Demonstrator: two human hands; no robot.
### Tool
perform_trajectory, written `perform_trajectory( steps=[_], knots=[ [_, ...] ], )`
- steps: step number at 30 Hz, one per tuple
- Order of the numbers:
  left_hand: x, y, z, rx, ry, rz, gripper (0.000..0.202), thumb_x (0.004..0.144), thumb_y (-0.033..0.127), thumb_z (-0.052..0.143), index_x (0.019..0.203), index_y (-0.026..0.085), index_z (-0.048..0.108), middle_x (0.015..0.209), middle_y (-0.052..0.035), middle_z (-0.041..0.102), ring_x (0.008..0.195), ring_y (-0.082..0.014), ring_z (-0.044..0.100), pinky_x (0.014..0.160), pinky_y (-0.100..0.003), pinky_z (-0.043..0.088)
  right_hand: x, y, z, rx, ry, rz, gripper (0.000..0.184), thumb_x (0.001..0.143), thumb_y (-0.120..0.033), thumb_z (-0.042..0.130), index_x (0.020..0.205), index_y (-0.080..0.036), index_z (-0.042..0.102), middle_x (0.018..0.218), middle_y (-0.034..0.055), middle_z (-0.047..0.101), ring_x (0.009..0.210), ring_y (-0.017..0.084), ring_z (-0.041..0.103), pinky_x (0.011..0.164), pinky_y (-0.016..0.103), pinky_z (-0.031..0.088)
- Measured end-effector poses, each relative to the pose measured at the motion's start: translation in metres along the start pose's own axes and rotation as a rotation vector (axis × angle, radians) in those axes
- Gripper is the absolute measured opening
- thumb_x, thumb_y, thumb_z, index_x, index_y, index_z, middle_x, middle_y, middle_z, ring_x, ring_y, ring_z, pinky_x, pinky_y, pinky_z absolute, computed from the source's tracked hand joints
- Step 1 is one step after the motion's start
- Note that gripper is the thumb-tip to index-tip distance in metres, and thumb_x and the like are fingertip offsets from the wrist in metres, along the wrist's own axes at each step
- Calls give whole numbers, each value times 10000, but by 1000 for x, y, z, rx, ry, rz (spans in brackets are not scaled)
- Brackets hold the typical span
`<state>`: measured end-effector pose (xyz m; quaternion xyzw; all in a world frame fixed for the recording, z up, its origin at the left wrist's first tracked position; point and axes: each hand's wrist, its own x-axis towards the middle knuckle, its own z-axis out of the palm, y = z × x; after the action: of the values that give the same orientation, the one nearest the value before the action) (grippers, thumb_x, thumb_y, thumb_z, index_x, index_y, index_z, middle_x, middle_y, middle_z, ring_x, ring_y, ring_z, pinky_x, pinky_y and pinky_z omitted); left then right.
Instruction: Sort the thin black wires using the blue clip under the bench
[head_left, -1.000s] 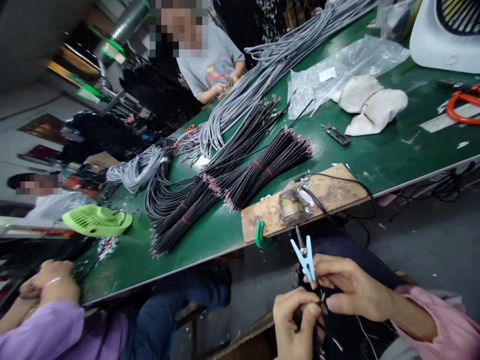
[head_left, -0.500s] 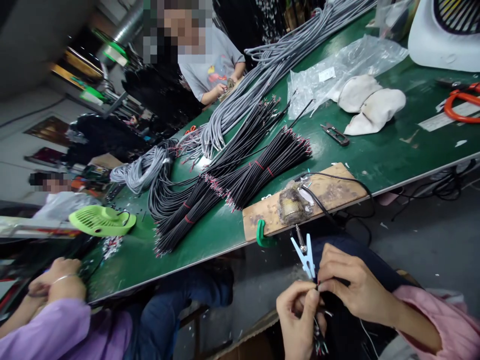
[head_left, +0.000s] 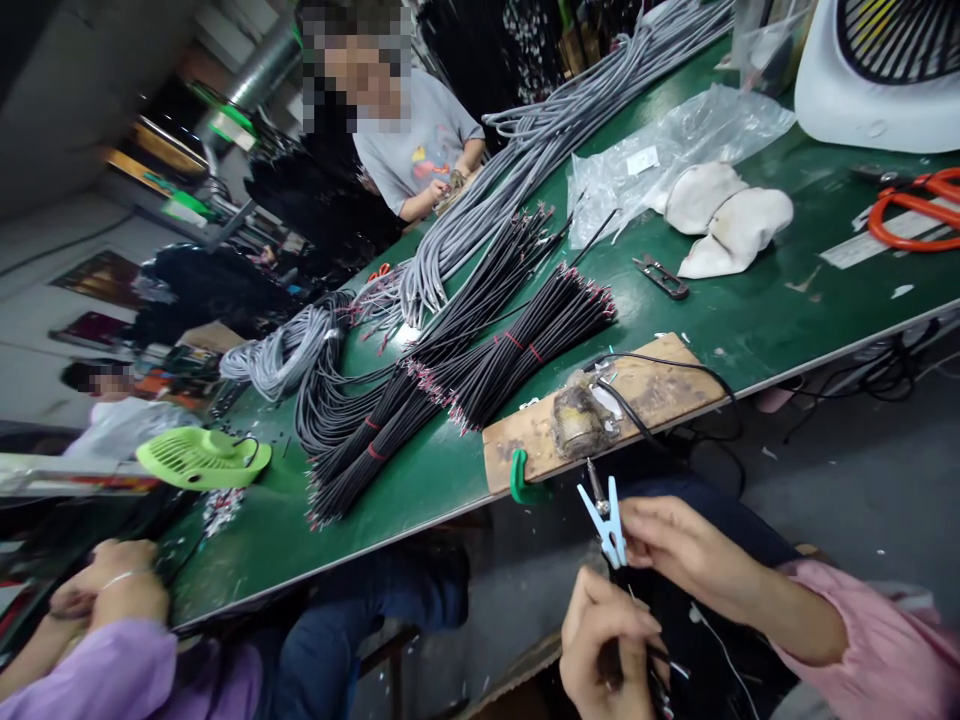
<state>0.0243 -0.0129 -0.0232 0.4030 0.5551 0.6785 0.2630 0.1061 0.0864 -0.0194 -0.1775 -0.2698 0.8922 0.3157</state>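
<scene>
My left hand point(head_left: 611, 640) is closed around a black cable point(head_left: 624, 580), with thin wire ends showing below the fingers. A light-blue clothespin point(head_left: 609, 525) sits at the end of a metal shaft point(head_left: 595, 482) that sticks out from a grimy small motor-like unit point(head_left: 581, 420). The cable's upper end lies at the clothespin's lower end; whether it is clamped there I cannot tell. My right hand point(head_left: 679, 545) is right beside the clothespin, its fingers pressed together. What those fingertips hold, if anything, is hidden.
The unit sits on a wooden board point(head_left: 660, 385) with a green clamp point(head_left: 519, 478) at the table edge. Bundled black cables point(head_left: 517, 350), grey cables point(head_left: 465, 230), snips point(head_left: 660, 277), white gloves point(head_left: 739, 220) and orange-handled scissors point(head_left: 911, 210) lie on the table. Co-workers sit left and opposite.
My right hand has moved up and away from my left fingertips to the clothespin's side. My left hand has dropped slightly, still gripping the cable.
</scene>
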Motion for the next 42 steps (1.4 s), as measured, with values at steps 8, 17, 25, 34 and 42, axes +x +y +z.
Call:
perform_trajectory(
  steps=[8, 17, 25, 34, 42],
  knots=[
    [19, 2, 13, 111, 140, 229, 114, 807, 218, 686, 702, 259, 700, 681, 19, 554, 365, -79, 480, 270, -187, 283, 26, -14, 15, 48, -117, -18, 445, 802, -546, 656, 855, -107, 701, 733, 38, 610, 645, 116, 516, 598, 235, 387],
    [23, 7, 20, 175, 146, 181, 90, 828, 240, 666, 748, 263, 701, 573, 58, 451, 280, -50, 364, 246, -192, 196, 29, -5, 4, 219, -89, 36, 486, 798, -578, 643, 798, -95, 695, 691, 47, 609, 625, 117, 523, 566, 227, 363],
    [13, 9, 12, 87, 128, 100, 74, 788, 251, 718, 715, 261, 720, 634, 33, 568, 267, -26, 408, 235, -145, 210, 2, -2, -30, -87, -11, -10, 337, 871, -438, 623, 906, -114, 708, 730, 47, 634, 671, 126, 526, 620, 252, 371],
    [-6, 15, 7, -123, 229, -415, 291, 675, 391, 805, 729, 233, 567, 582, 82, 581, 242, 12, 378, 256, -64, 259, -21, -2, -17, -462, -186, -89, 282, 852, -392, 644, 786, -119, 663, 774, 28, 556, 691, 135, 521, 637, 270, 417],
    [-7, 5, -9, -28, 11, -891, 700, 710, 543, 727, 1253, 205, 441, 516, 51, 612, 278, -55, 423, 267, -119, 304, -10, -20, -14, -868, -200, -182, 110, 801, -257, 713, 775, -151, 721, 779, 39, 640, 770, 176, 557, 735, 311, 417]
  ],
)
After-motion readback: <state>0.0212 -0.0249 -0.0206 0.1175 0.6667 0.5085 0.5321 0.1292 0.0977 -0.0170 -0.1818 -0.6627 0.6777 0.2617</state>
